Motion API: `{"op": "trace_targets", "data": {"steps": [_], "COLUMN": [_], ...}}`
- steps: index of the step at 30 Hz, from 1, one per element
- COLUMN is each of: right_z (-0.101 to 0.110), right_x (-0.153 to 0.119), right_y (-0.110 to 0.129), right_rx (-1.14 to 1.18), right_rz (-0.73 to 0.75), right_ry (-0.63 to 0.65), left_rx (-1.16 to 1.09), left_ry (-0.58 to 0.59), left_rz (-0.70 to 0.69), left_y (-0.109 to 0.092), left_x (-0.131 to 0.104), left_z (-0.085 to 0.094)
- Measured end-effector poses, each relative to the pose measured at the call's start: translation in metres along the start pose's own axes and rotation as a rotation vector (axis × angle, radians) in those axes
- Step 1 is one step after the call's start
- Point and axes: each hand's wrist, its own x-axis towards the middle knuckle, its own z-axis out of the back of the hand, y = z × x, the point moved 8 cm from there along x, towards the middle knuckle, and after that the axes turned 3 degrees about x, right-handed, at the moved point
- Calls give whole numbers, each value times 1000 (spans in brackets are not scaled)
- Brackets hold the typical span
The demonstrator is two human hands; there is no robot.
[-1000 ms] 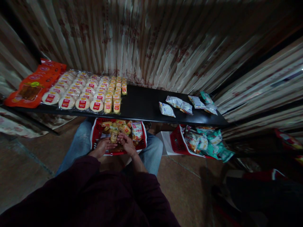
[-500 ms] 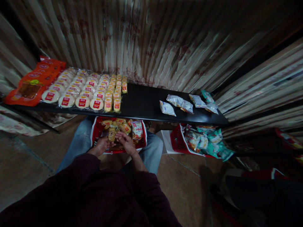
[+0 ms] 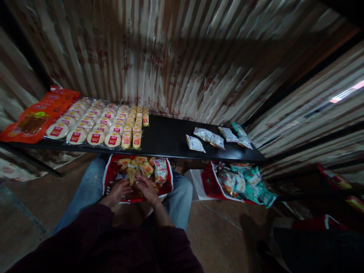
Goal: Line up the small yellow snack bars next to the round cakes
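My left hand (image 3: 119,190) and my right hand (image 3: 147,188) are inside a red shopping basket (image 3: 171,182) resting between my knees. Between their fingertips is a small yellow-wrapped snack (image 3: 131,176), its label side not showing. My left fingers are curled at its lower left; the right thumb and fingers meet its right side. More yellow packets (image 3: 146,168) lie loose behind it. A white and red snack bag (image 3: 160,170) leans at the basket's right end. My hands cover part of the contents.
Above the basket runs a black shelf (image 3: 165,140). On it are an orange bag (image 3: 34,121), rows of round white crackers (image 3: 96,137), stacked yellow snacks (image 3: 126,138) and several white bags (image 3: 195,143). A second basket (image 3: 209,182) with green and white bags stands right.
The view has tilted, so shelf and baskets sit lower and slightly left in the picture. Both hands stay at the yellow-wrapped snack, with only a slight shift of the fingers.
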Motion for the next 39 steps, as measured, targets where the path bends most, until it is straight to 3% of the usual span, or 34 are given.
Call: {"op": "trace_targets", "data": {"steps": [4,14,24,28,34,39], "right_z": [-3,6,9,6,12,20], "right_x": [0,2,8,7,6,2], "right_y": [-3,-13,-18,-10,-7,6], "right_rx": [-75,-296,-149,-73,164,154], "right_rz": [-1,12,18,22,-58,4], "right_ry": [17,-96,-122,-92,-174,-255], "left_rx": [95,189,65,98,240,297], "left_ry": [28,86,-48,-57,-53,-48], "left_rz": [-35,-126,-168,-248,-307,-359], "left_y": [-1,-8,-15,-29,-43,-50], "left_x": [-1,-6,-6,-9,-12,-13], "left_z": [-3,-10,-2,-11,-29,-41]}}
